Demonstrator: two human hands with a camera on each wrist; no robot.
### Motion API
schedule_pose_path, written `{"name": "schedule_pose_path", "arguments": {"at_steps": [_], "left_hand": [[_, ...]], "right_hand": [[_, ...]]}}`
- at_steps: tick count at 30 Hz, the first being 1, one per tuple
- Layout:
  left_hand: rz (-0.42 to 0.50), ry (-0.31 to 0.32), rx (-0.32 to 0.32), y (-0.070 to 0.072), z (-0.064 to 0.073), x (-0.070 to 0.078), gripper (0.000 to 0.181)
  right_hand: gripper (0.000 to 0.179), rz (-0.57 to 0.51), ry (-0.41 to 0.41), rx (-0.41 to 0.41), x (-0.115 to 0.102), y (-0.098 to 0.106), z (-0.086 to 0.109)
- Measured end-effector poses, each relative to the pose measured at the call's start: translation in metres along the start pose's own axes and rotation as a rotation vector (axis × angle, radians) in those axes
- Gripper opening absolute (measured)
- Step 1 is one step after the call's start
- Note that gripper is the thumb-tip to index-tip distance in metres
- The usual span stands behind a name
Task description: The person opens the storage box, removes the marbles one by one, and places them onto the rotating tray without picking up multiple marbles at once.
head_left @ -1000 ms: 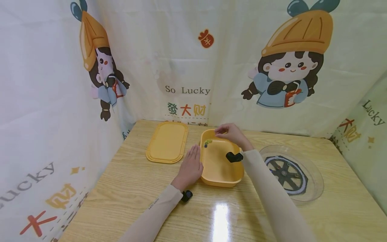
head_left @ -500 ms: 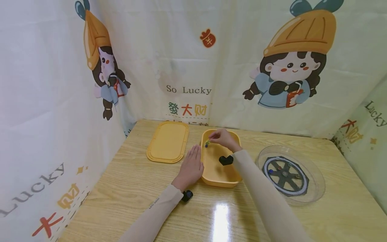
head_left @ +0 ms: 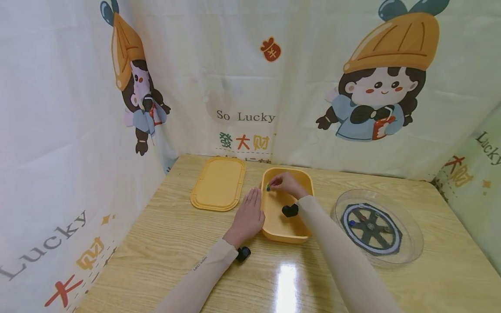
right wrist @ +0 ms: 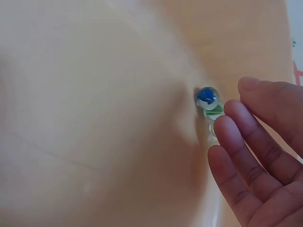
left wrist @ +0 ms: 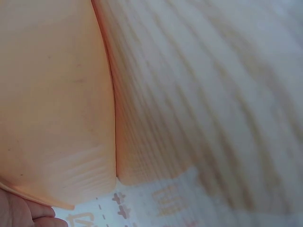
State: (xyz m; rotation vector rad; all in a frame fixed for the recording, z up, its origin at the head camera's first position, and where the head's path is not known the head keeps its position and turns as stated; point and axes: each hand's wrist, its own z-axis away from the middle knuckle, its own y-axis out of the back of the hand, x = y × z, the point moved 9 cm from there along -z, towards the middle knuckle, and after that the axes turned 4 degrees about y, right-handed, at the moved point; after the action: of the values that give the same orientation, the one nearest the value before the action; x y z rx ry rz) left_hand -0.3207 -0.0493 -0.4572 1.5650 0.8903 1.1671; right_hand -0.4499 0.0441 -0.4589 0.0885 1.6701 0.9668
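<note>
My left hand (head_left: 247,217) lies with straight fingers against the left side of the yellow plastic tub (head_left: 285,238). In the left wrist view its fingertips (left wrist: 45,210) show at the tub's rim. My right hand (head_left: 288,184) reaches inside the tub, near its far left corner. A glass marble with a blue swirl (right wrist: 207,98) lies there against the wall, with a green-swirled marble (right wrist: 214,111) touching it. Part of another clear marble shows behind the fingertips. The right thumb and fingers are apart beside these marbles and hold nothing visible.
A flat yellow lid (head_left: 218,184) lies left of the tub. To the right stands a clear round dish (head_left: 415,234) over a black-and-white wheel shape (head_left: 371,227), with several small marbles in it. A printed curtain (head_left: 297,87) hangs behind the wooden table (head_left: 164,243).
My right hand has moved left and down from the tub's far edge to the marbles in the corner. The left hand stays at the tub's side. The head view has shifted slightly.
</note>
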Motion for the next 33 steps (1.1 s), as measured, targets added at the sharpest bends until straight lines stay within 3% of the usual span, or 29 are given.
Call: {"name": "schedule_pose_path", "arguments": {"at_steps": [12, 19, 33], "left_hand": [[0.012, 0.0, 0.0, -0.001, 0.0, 0.0, 0.06], [0.002, 0.004, 0.005, 0.0, -0.001, -0.001, 0.061], [-0.012, -0.002, 0.019, 0.001, 0.0, -0.001, 0.061]], "right_hand": [[0.018, -0.006, 0.014, -0.005, 0.005, -0.008, 0.0], [0.016, 0.053, 0.025, 0.015, 0.005, -0.011, -0.002], [0.013, 0.1, -0.018, 0.051, 0.009, -0.012, -0.005]]}}
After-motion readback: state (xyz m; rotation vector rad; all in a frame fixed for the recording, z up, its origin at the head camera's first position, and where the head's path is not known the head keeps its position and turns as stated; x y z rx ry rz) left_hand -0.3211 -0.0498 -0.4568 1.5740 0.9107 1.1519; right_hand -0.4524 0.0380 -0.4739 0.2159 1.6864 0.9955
